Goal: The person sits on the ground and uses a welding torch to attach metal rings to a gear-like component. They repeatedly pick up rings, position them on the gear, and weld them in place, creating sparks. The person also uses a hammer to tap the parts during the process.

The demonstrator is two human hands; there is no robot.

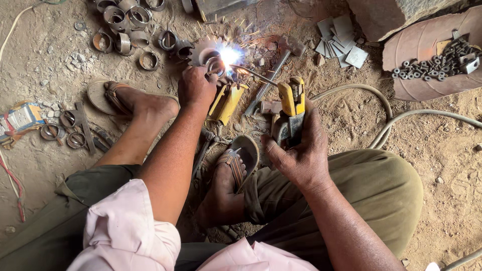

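Head: hands [296,145] forward, electrode holder [291,100] gripped

The dirt floor [442,150] is sandy and strewn with pebbles. On it lie short metal rings [125,30] at the top left, a stack of flat square plates [344,40] — grey, overlapping — near a hammer [281,60], and pale hoses [401,118] curving rightwards.

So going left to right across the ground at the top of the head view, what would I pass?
Metal rings → bright welding spark → hammer → flat metal squares → rusty tray holding small dark nuts.
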